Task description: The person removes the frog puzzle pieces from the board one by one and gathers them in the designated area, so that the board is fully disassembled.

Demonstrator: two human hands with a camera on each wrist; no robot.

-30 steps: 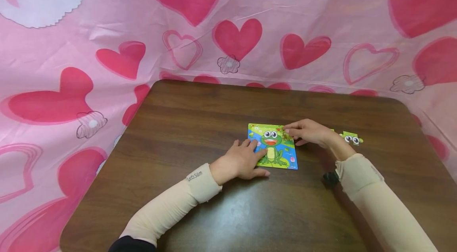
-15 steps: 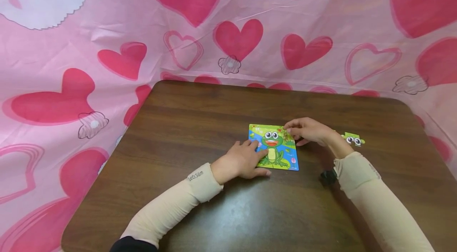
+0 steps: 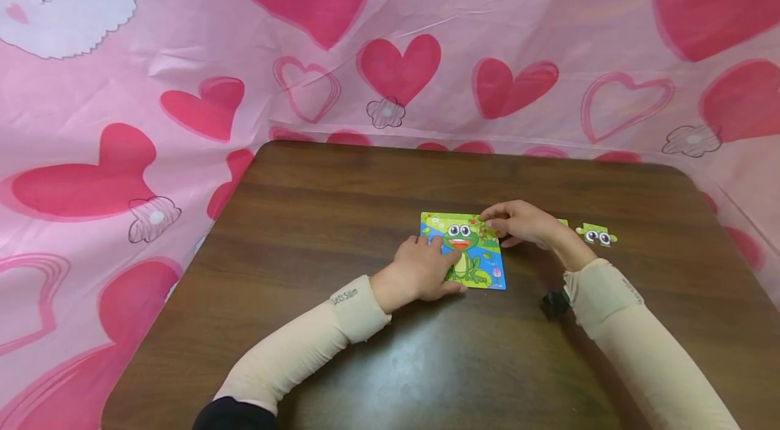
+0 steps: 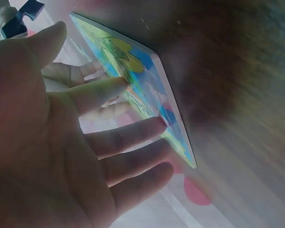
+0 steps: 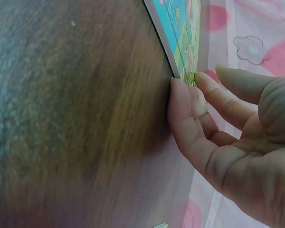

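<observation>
A square frog jigsaw puzzle (image 3: 481,267) with a blue and green picture lies flat on the table. My left hand (image 3: 423,269) rests over its left side, fingers spread and fairly straight, hiding part of the picture. In the left wrist view the fingertips (image 4: 159,124) reach the puzzle's surface (image 4: 147,71). At the top right corner is my right hand (image 3: 527,221), its index fingertip on the picture. Seen from the right wrist, its lower fingers (image 5: 180,102) bend loosely against the edge of the puzzle (image 5: 180,33), and the thumb stays off to the side.
Right of the right hand lies a loose puzzle piece (image 3: 596,235) with two cartoon eyes. Another green piece (image 3: 563,222) shows partly behind the right wrist. The brown wooden table (image 3: 341,200) is backed by a pink cloth (image 3: 426,3) with hearts.
My left hand has slid slightly right, farther over the puzzle's lower left. The right hand stays at the top right corner. The whole view has shifted a little.
</observation>
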